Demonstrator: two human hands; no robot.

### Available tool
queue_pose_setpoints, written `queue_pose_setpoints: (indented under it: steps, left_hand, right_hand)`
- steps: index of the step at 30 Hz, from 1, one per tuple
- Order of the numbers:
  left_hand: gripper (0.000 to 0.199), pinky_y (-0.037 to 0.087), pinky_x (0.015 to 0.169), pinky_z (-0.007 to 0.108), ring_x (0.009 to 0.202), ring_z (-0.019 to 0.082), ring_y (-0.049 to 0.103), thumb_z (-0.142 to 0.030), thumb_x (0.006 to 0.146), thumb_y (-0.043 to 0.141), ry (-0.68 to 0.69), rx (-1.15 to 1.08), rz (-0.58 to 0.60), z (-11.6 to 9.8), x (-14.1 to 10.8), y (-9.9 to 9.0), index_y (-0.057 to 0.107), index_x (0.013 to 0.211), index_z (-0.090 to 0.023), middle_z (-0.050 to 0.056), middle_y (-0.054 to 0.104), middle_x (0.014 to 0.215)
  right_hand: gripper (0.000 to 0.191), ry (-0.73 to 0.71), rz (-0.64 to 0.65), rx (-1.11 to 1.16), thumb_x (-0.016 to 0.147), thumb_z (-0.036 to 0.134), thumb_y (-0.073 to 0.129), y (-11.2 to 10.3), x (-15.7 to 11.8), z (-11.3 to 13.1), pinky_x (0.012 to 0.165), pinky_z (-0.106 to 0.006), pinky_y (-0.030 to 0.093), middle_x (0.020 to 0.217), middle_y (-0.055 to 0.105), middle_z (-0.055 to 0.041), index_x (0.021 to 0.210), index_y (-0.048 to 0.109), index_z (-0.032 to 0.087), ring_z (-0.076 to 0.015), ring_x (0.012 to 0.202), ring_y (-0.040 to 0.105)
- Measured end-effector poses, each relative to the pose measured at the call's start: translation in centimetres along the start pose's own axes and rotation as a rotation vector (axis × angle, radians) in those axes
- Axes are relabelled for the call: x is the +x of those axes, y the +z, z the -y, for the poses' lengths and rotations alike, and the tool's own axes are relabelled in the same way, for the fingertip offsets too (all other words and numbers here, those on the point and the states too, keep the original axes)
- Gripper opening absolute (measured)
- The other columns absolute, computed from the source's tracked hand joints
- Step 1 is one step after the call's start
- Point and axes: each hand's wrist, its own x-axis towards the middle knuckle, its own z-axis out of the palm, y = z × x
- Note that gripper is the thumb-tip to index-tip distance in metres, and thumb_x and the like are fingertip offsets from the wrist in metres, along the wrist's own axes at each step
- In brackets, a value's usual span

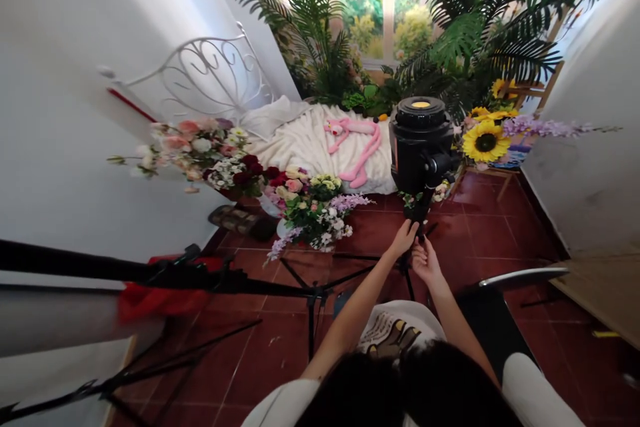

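A black studio light (419, 147) with a round, yellow-centred top stands upright before me on a black light stand (420, 213). Just below the lamp, my left hand (404, 239) is closed round the stand's column. My right hand (425, 260) sits slightly lower on the other side, its fingers curled in a pinch against the stand. Which small part those fingers grip is hidden. A short black lever (431, 229) sticks out beside the right hand.
Flower bunches (310, 207) and a bed with a pink plush toy (357, 140) lie ahead. Sunflowers (485, 140) stand to the right of the lamp. Black tripod legs (313, 293) spread across the red tiled floor at left. A black seat (487, 327) is at right.
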Motion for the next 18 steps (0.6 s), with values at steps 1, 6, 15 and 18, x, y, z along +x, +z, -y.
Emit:
queue_pose_setpoints:
  steps: [1, 6, 15, 18]
  left_hand:
    - [0.041, 0.047, 0.068, 0.024, 0.067, 0.011, 0.052, -0.057, 0.087, 0.044, 0.003, -0.008, 0.006, 0.1, 0.1, 0.0, 0.055, 0.088, -0.017, 0.000, 0.055, 0.074]
    - [0.044, 0.047, 0.067, 0.025, 0.069, 0.012, 0.053, -0.059, 0.085, 0.046, 0.041, -0.017, 0.006, 0.1, 0.3, -0.1, 0.057, 0.088, -0.016, 0.000, 0.056, 0.075]
    - [0.040, 0.051, 0.076, 0.029, 0.077, 0.016, 0.058, -0.054, 0.086, 0.048, 0.058, -0.024, -0.041, -0.4, 0.1, 0.3, 0.060, 0.090, -0.016, 0.004, 0.061, 0.079]
    - [0.038, 0.050, 0.082, 0.032, 0.083, 0.017, 0.059, -0.050, 0.088, 0.046, 0.083, -0.046, -0.035, 0.0, 0.2, 0.5, 0.059, 0.094, -0.014, 0.007, 0.063, 0.088]
  right_hand:
    - [0.015, 0.006, -0.024, -0.031, 0.085, 0.035, 0.059, -0.1, 0.2, 0.2, 0.033, -0.012, 0.037, 0.051, 0.047, 0.0073, 0.082, 0.059, 0.020, -0.0049, 0.038, 0.041]
    - [0.028, -0.308, -0.303, -0.599, 0.067, 0.041, 0.076, 0.0, 0.2, 1.2, 0.046, -0.022, 0.050, 0.059, 0.062, -0.0001, 0.069, 0.058, 0.019, -0.0131, 0.051, 0.061]
    - [0.046, -0.758, -0.420, -1.209, 0.071, 0.047, 0.070, 2.2, -0.4, 2.5, 0.078, -0.033, 0.052, 0.102, 0.070, -0.0108, 0.106, 0.063, 0.018, -0.0213, 0.088, 0.065]
    - [0.049, -0.860, -0.392, -1.180, 0.071, 0.043, 0.068, 3.2, 1.3, 2.6, 0.083, -0.034, 0.051, 0.108, 0.068, -0.0104, 0.112, 0.063, 0.017, -0.0223, 0.096, 0.063]
